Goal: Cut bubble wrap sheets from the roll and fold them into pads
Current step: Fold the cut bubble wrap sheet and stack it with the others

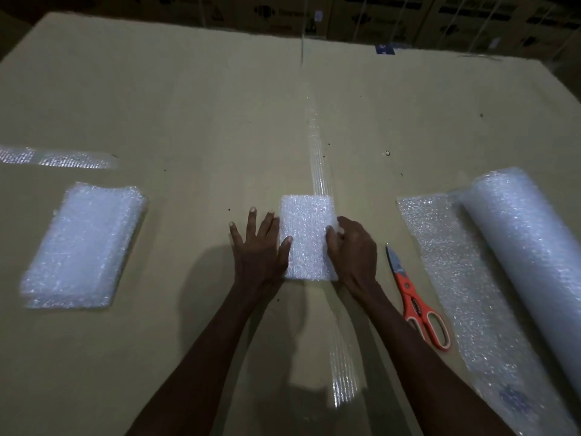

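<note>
Both hands flank the folded pad (306, 237): left grip (259, 243) flat and spread against its edge, right grip (353, 247) curled onto it. Scissors (415, 297) and roll (528, 247) lie rightward; finished pads (85, 243) stacked leftward. More cutting likely remains.

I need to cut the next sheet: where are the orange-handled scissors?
In the head view, the orange-handled scissors lie on the cardboard surface, right of the right hand and beside the unrolled bubble wrap sheet.
</note>
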